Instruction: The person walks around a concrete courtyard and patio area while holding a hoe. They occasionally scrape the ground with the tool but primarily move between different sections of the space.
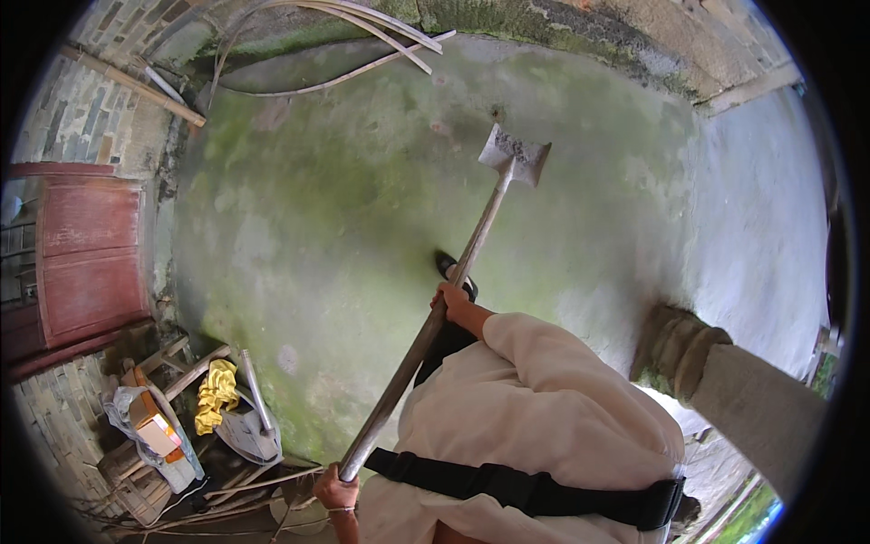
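A long-handled shovel [399, 379] slants across my front from lower left to upper right. Its square, worn metal blade [528, 170] points away from me and has a dark patch on its face; whether it touches the floor I cannot tell. My left hand [337, 490] is closed round the near end of the handle. Farther up, toward the blade, my right hand [451, 297] wraps the handle near its middle. One dark shoe [446, 263] of mine shows beside the handle, just beyond the right hand.
Mossy concrete floor [326, 208] spreads ahead. Curved strips [335, 83] lie at the far wall, a bamboo pole [136, 86] at far left. A red door [93, 236] stands left. Near left, yellow cloth [217, 395] and a box [156, 426] lie on wooden furniture. A stone pillar [752, 390] rises right.
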`<state>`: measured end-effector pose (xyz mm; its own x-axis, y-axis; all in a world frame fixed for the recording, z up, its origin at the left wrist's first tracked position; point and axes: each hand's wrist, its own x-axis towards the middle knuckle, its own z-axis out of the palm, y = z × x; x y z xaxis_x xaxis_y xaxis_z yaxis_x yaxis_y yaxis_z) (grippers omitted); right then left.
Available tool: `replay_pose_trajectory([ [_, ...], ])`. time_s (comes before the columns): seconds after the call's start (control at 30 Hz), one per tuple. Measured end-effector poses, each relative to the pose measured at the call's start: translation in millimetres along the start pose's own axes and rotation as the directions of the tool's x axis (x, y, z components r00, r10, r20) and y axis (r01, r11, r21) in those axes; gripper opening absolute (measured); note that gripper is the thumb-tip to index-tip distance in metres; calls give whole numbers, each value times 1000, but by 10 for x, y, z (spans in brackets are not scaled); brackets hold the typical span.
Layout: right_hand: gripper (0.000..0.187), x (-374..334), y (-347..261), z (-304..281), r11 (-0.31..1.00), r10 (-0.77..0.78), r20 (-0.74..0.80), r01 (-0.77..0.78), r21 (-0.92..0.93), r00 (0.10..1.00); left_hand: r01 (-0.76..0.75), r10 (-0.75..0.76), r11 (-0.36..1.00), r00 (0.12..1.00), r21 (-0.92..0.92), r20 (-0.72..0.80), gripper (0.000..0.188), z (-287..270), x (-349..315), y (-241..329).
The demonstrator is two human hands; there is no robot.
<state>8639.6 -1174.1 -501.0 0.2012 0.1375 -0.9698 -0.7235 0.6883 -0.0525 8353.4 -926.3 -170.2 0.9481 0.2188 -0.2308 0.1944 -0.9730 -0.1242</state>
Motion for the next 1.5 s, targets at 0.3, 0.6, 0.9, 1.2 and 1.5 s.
replay_pose_trajectory([
  [0.3,13,303,-804,663,999,37,84,-33,-39,996,-12,13,1000,997,-16,72,28,-483,1185,395],
  [0.6,11,731,-1543,887,994,15,12,-14,-107,1000,237,-225,956,971,-171,85,32,-396,1536,933],
  [0.9,11,753,-1634,832,993,114,26,-115,31,993,162,-149,985,973,-64,177,34,-737,1715,1183],
  [1.2,13,665,-1839,944,1000,8,-7,-8,-22,1000,58,-52,984,998,-170,40,38,-539,1803,1159],
  [1.5,12,749,-1207,761,999,46,87,-48,20,995,41,-43,996,999,-82,-17,25,-585,1653,774],
])
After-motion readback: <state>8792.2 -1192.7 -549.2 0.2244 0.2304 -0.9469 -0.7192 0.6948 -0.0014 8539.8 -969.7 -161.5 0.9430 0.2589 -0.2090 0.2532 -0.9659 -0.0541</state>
